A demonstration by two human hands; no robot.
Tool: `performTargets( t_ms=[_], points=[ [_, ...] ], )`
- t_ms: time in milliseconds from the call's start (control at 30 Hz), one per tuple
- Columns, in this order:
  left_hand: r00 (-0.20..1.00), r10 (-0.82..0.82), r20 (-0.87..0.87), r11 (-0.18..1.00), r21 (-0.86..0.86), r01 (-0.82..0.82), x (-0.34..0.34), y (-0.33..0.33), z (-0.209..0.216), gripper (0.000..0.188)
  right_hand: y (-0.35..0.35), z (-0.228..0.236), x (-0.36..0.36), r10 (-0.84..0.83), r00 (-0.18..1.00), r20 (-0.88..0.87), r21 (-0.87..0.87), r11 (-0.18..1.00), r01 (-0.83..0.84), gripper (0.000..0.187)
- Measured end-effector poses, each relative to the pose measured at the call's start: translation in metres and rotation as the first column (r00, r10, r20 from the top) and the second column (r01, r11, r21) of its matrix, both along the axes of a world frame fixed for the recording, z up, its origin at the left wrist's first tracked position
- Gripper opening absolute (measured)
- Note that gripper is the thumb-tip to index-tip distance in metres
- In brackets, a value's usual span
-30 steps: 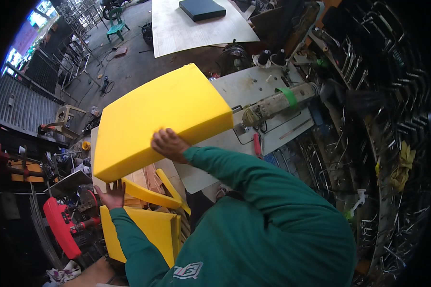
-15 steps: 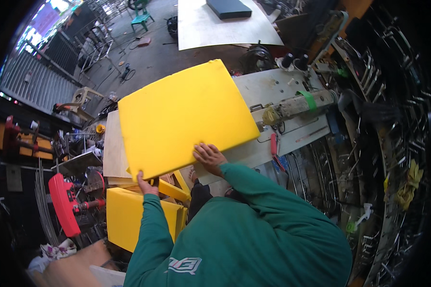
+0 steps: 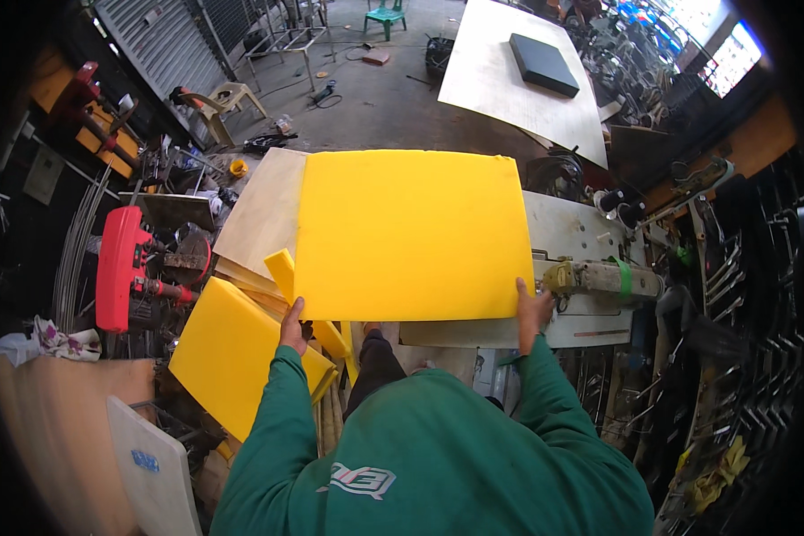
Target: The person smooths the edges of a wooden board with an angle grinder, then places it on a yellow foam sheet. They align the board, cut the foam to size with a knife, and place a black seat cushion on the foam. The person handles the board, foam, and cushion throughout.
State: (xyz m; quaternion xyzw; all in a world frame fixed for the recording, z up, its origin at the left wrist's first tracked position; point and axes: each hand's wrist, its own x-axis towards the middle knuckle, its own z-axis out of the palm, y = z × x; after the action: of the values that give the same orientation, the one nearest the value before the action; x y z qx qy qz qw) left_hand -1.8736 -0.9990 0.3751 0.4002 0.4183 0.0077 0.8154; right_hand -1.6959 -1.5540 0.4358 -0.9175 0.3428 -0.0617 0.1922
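A large yellow foam slab [image 3: 411,234] spans the middle of the head view, with its long near edge toward me. My left hand [image 3: 293,329] grips its near left corner, the thumb up at the edge. At the near right corner my right hand [image 3: 533,311] holds the edge, its thumb on the side face and its fingers partly hidden. Just beyond that hand lies the arm of a sewing machine [image 3: 598,279] with green tape round it. More yellow foam pieces [image 3: 232,353] lean below my left hand, and a narrow yellow strip [image 3: 280,271] pokes out beside the slab.
The slab is over a pale sewing table [image 3: 563,223] and a plywood board [image 3: 263,210]. A red machine [image 3: 121,268] stands at left. Thread cones [image 3: 618,205] are at the table's far right. Farther off, a white sheet [image 3: 473,71] carries a dark block [image 3: 543,65]. Metal rods crowd the right.
My right hand has shifted from the middle of the near edge to the slab's right corner. The slab now lies squarer to me, and the view has turned left. My left hand keeps its corner.
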Motion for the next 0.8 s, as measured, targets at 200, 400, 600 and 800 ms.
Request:
performTargets(
  t_ms=[200, 400, 600, 800],
  points=[
    [0.967, -0.233, -0.108, 0.964, 0.104, 0.244, 0.011, 0.023, 0.023, 0.057, -0.064, -0.033, 0.005, 0.166, 0.98, -0.111, 0.959, 0.277, 0.062, 0.081],
    [0.936, -0.308, -0.169, 0.937, 0.114, 0.329, 0.014, 0.023, 0.025, 0.064, -0.064, -0.039, 0.004, 0.162, 0.983, -0.087, 0.992, 0.104, 0.07, 0.076],
    [0.926, -0.338, -0.169, 0.93, 0.087, 0.356, 0.011, 0.023, 0.027, 0.062, -0.077, -0.057, 0.007, 0.205, 0.978, -0.025, 0.999, 0.042, 0.016, 0.072],
    [0.91, -0.406, -0.087, 0.913, -0.003, 0.407, 0.027, 0.049, 0.023, 0.066, -0.056, -0.013, 0.034, 0.318, 0.947, 0.039, 0.865, 0.464, -0.191, 0.066]
  ],
)
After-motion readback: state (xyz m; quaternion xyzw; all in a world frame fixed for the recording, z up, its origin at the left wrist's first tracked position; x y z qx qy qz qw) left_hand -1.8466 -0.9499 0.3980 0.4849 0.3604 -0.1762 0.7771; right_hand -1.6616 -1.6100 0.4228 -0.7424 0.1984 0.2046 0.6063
